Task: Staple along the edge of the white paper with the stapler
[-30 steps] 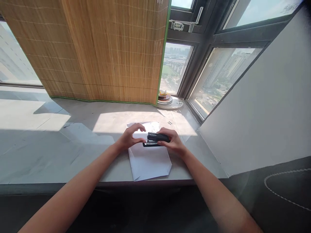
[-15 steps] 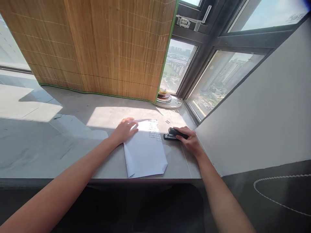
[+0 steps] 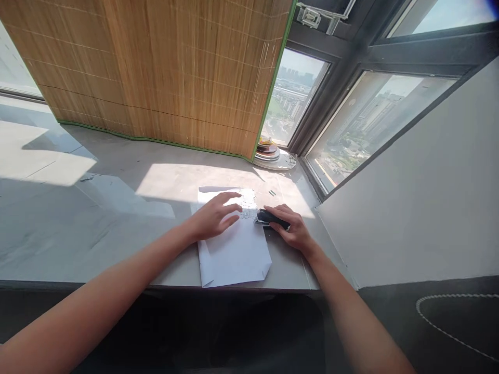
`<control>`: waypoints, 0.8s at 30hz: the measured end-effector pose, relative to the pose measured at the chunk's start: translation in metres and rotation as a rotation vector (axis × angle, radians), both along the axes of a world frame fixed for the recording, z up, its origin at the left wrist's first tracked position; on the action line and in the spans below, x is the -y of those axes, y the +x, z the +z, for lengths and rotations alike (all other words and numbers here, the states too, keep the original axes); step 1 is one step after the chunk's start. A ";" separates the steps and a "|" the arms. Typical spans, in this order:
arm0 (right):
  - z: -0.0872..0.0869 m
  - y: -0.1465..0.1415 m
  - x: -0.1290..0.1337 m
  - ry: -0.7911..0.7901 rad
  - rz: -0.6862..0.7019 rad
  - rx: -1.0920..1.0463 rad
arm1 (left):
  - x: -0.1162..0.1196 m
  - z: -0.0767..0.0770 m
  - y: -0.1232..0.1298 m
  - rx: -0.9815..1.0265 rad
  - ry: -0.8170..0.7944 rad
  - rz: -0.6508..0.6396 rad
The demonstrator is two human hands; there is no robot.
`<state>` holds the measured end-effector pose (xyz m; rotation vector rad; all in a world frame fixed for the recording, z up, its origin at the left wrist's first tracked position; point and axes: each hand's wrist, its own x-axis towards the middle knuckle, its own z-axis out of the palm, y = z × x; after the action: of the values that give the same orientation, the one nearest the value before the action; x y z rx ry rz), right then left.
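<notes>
White paper [image 3: 234, 257], folded at its lower corners, lies near the front edge of the ledge. Many staples [image 3: 248, 206] run in rows along its upper right part. My left hand [image 3: 219, 214] is over the upper middle of the paper with its fingers spread, holding nothing. In my right hand [image 3: 291, 227] is a black stapler [image 3: 273, 218], whose front end meets the paper's right edge beside the staples. Whether the paper lies between its jaws I cannot tell. Two small staple strips [image 3: 272, 192] rest on the ledge beyond the stapler.
A bamboo blind [image 3: 163, 78] with green edging hangs down to the back of the ledge [image 3: 97, 234]. Stacked plates [image 3: 273, 157] stand in the corner by the window. A white wall [image 3: 421, 182] slopes up at the right.
My left hand has moved right, from the paper's upper left edge to over its middle. My right hand has brought the stapler left to the paper's right edge. The view has shifted slightly.
</notes>
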<state>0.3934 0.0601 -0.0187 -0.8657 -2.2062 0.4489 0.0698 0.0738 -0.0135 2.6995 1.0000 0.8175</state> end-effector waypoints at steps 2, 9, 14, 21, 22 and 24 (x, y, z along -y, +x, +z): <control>-0.002 -0.003 0.000 0.071 -0.006 0.037 | 0.006 0.002 0.008 -0.086 -0.049 -0.149; -0.003 -0.007 -0.002 0.118 -0.086 0.011 | 0.004 -0.011 0.007 -0.243 -0.122 -0.302; 0.000 -0.006 -0.001 0.086 -0.060 -0.025 | 0.005 -0.010 0.007 -0.257 -0.116 -0.307; 0.001 -0.007 0.002 0.097 -0.045 0.002 | 0.006 -0.010 0.008 -0.262 -0.117 -0.296; 0.001 -0.007 0.002 0.099 -0.045 0.008 | 0.006 -0.009 0.008 -0.267 -0.118 -0.295; 0.002 -0.008 0.002 0.101 -0.044 0.023 | 0.006 -0.008 0.009 -0.270 -0.119 -0.293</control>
<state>0.3859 0.0582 -0.0169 -0.8676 -2.2058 0.3054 0.0786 0.0683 -0.0215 2.8059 0.6457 0.3378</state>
